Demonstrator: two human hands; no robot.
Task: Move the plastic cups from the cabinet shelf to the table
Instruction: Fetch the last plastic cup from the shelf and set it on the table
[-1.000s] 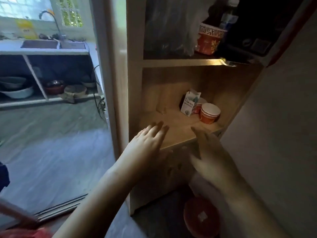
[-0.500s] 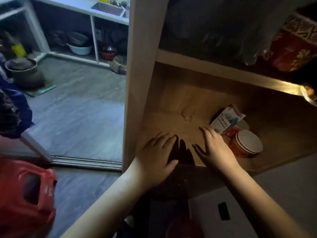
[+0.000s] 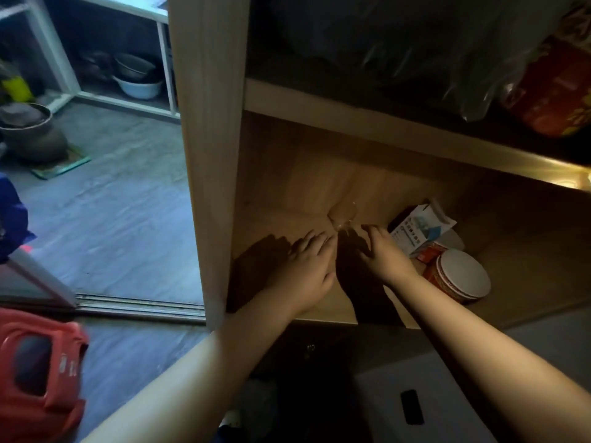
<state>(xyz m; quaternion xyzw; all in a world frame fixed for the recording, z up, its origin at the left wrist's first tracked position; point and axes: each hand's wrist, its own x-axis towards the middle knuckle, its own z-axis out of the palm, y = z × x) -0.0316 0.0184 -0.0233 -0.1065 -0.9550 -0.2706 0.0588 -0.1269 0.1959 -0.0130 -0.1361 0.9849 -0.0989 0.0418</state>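
Head view: clear plastic cup (image 3: 342, 216) on smooth wooden shelf (image 3: 287, 225)

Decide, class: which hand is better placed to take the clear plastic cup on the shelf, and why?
Probably the right hand: its spread fingertips sit just beside the clear plastic cup, curled toward it. The left hand lies flatter and slightly lower on the shelf. The difference is small.

Clear cup (image 3: 343, 215), tan wood-grain shelf (image 3: 287, 215), white-blue carton (image 3: 419, 230), red tub (image 3: 454, 279) with white lid, red stool (image 3: 35, 369), grey floor (image 3: 121, 219), pale blue basin (image 3: 139, 87)
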